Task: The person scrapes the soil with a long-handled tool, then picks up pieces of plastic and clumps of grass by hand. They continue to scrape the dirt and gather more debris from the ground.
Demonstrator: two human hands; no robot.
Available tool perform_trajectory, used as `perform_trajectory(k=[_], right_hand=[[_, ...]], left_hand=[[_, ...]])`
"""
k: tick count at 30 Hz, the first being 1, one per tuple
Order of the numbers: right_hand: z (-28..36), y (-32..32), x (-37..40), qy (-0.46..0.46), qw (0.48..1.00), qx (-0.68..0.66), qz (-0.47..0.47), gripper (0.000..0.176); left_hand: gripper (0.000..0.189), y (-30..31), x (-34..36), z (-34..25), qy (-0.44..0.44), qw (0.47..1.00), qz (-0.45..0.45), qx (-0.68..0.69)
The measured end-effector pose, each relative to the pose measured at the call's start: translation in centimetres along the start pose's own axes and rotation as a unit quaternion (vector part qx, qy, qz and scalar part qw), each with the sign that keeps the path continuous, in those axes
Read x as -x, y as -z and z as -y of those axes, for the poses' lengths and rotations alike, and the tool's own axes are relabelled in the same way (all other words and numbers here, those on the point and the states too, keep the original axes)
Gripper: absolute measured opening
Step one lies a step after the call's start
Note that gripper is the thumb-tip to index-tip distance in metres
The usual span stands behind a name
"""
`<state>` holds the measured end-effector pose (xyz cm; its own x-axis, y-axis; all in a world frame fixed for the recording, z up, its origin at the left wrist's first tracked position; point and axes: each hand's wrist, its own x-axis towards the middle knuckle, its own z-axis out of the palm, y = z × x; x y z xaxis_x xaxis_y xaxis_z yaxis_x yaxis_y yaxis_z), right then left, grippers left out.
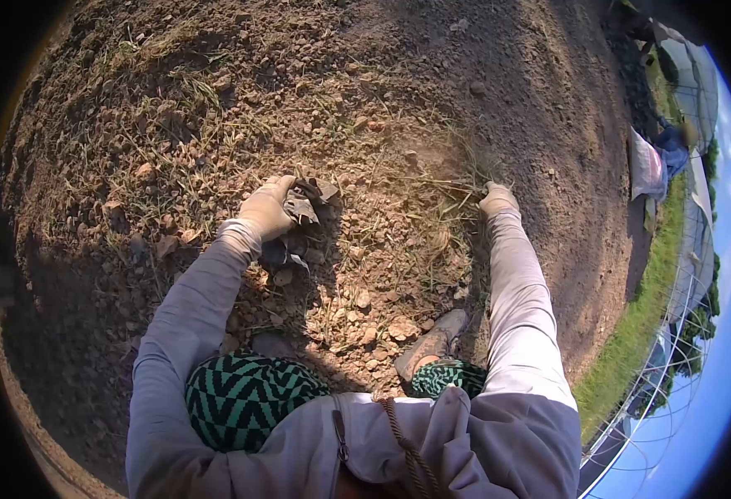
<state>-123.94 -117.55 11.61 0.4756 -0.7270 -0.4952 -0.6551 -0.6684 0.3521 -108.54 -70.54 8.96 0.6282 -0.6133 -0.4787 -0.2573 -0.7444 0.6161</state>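
Observation:
My left hand (pixel 267 209), in a pale covering like a glove, is closed on crumpled dark plastic scraps (pixel 305 205) just above the soil. More dark plastic (pixel 286 252) hangs or lies below that hand, partly in its shadow. On the other side, my right hand (pixel 498 200) is closed around a tuft of dry grass (pixel 463 176), whose stems fan out to the left over the ground. A faint haze of dust hangs beside the grass.
Cloddy soil (pixel 357 308) with stones and weeds spreads around my feet; one shoe (pixel 433 343) shows. At right runs a smoother dirt strip (pixel 548 108), then green grass (pixel 631 333) and a hooped metal frame (pixel 683 333). Another person (pixel 673 154) is beside a white sack (pixel 646 166).

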Motion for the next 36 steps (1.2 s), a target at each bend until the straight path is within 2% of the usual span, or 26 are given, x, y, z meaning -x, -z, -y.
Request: perform_trajectory(k=[1,3,4,5,7,9,11,13,14,16,17,19,20,21,23,25,27,28,30,31,32,33,34,36], right_hand=[[-2.7,-0.6,-0.1,-0.026,0.999,-0.045,0.006,0.055],[-7.0,-2.7,-0.4,-0.062,0.980,-0.166,-0.096,0.048],[-8.3,-3.0,-0.1,-0.040,0.977,-0.168,-0.123,0.050],[-8.8,-3.4,-0.4,-0.021,0.981,-0.181,-0.071,0.056],[-7.4,-3.4,-0.8,0.020,0.977,-0.208,0.033,0.069],[-2.2,-4.3,0.1,0.090,0.980,-0.173,0.045,0.094],[4.0,-4.4,4.1,0.157,0.982,-0.108,0.002,0.105],[8.7,-1.0,10.5,0.165,0.986,-0.001,0.039,0.096],[8.0,-2.6,10.1,0.182,0.982,-0.042,0.002,0.081],[4.3,-4.2,7.0,0.189,0.979,-0.081,0.006,0.066],[2.9,-3.0,6.7,0.105,0.987,-0.116,-0.027,0.057],[-2.6,-3.8,2.2,0.028,0.960,-0.241,-0.140,0.052],[-4.8,-2.7,1.2,-0.007,0.954,-0.268,-0.135,0.052],[-5.7,-1.4,0.2,-0.047,0.966,-0.230,-0.104,0.057],[-7.4,-2.1,-4.4,-0.071,0.950,-0.302,-0.044,0.068],[-2.8,-1.0,-4.7,-0.018,0.902,-0.431,0.007,0.084],[4.5,0.5,-3.0,-0.038,0.972,-0.226,0.053,0.092],[7.6,2.0,-0.5,-0.002,0.977,-0.208,0.053,0.093],[10.0,2.1,3.4,0.096,0.982,-0.156,0.050,0.095],[9.9,1.6,4.8,0.158,0.979,-0.121,0.044,0.097],[9.3,1.5,6.4,0.192,0.975,-0.090,0.066,0.101],[7.4,0.3,7.6,0.223,0.972,-0.058,0.047,0.102],[4.8,-0.8,8.2,0.223,0.972,-0.053,0.052,0.101],[-1.3,-4.7,7.5,0.166,0.979,-0.114,0.021,0.084]], left_hand=[[0.060,-0.2,0.0,0.0,-0.001,1.000,-0.003,-0.001],[0.060,-0.5,-0.2,0.2,-0.006,1.000,-0.008,-0.005],[0.060,-0.6,-0.2,0.1,-0.007,1.000,-0.012,-0.008],[0.061,-0.7,-0.2,0.0,-0.006,1.000,-0.008,-0.012],[0.061,-0.5,-0.3,-0.4,-0.002,1.000,-0.004,-0.023],[0.064,-0.5,-0.4,-0.7,0.007,1.000,0.005,-0.023],[0.065,-0.8,-0.6,-0.2,-0.001,1.000,0.005,-0.023],[0.065,-0.9,-0.9,0.1,-0.001,1.000,0.012,-0.024],[0.065,-1.3,-0.9,0.4,-0.006,1.000,0.008,-0.029],[0.065,-1.6,-0.9,0.6,-0.006,0.999,0.006,-0.031],[0.065,-1.6,-0.9,0.6,-0.010,1.000,0.002,-0.027],[0.065,-1.6,-0.8,0.5,-0.015,1.000,-0.004,-0.017],[0.065,-1.9,-0.9,0.7,-0.019,0.999,-0.015,-0.023],[0.065,-1.8,-0.9,0.5,-0.007,1.000,-0.002,-0.028],[0.066,-1.4,-1.2,-0.3,0.013,0.999,0.023,-0.040],[0.066,-1.5,-1.4,-0.5,0.010,0.998,0.010,-0.054],[0.067,-2.1,-1.7,0.1,0.009,0.998,-0.002,-0.059],[0.067,-2.5,-1.9,0.6,-0.002,0.998,-0.021,-0.067],[0.068,-1.9,-1.7,-0.2,0.006,0.999,-0.002,-0.048],[0.068,-1.5,-1.7,-0.5,0.009,0.999,0.007,-0.040],[0.067,-1.8,-1.7,-0.1,0.002,0.999,0.001,-0.041],[0.067,-1.8,-1.7,0.0,-0.001,0.999,-0.008,-0.042],[0.066,-1.9,-1.6,0.0,-0.005,0.999,-0.016,-0.041],[0.064,-2.2,-1.5,-0.1,-0.005,0.998,-0.036,-0.049]])
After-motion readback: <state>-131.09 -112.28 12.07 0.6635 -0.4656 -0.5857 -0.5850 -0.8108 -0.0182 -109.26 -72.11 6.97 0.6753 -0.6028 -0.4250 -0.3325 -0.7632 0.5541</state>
